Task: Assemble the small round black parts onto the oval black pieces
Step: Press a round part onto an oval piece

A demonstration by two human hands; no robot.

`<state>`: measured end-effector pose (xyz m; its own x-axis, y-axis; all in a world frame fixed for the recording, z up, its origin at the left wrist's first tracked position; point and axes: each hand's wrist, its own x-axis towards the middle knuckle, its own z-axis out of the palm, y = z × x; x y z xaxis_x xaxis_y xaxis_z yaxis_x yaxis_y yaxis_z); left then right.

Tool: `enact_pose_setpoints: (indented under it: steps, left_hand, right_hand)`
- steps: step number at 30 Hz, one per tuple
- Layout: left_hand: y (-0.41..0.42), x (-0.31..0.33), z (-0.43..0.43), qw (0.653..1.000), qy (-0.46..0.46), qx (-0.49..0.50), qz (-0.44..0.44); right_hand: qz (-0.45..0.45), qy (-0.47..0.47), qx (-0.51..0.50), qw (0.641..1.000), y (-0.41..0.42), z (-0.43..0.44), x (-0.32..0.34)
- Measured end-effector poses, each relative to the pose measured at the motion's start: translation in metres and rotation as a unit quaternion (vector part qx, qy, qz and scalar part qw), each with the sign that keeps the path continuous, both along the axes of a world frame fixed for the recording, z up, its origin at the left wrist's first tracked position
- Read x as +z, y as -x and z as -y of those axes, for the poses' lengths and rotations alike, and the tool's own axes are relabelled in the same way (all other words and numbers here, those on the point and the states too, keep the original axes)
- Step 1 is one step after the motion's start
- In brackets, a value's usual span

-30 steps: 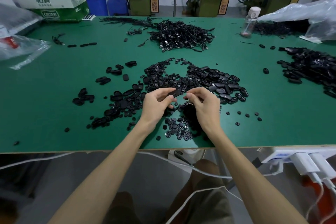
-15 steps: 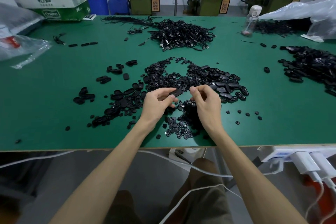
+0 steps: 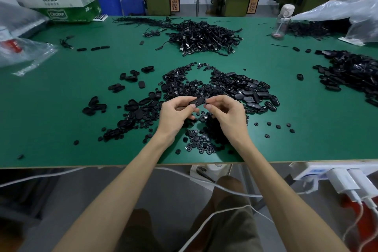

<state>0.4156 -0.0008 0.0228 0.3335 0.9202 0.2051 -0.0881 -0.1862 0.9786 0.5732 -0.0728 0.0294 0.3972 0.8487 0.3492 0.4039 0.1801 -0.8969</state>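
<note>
My left hand holds an oval black piece between thumb and fingers, just above the green table. My right hand pinches a small round black part at its fingertips, right beside the oval piece's end. Beneath both hands lies a heap of small round parts. More round parts are spread just beyond the hands. Loose oval pieces are piled to the right of them, and others lie scattered to the left.
A tangle of black cables lies at the table's far middle. Another pile of black pieces sits at the right edge. Plastic bags and a carton stand far left; a small bottle far right. Chargers hang below the front edge.
My right hand has lifted from the heap and come up to the oval piece with a small round part pinched in its fingertips. The left hand has stayed almost still.
</note>
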Motion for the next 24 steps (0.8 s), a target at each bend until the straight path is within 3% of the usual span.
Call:
enact_pose_setpoints:
  steps: [24]
  left_hand:
    - [-0.0014, 0.0005, 0.0015, 0.999, -0.014, -0.021, -0.031]
  right_hand:
    - [0.088, 0.009, -0.027, 0.996, 0.0073, 0.0002, 0.0023]
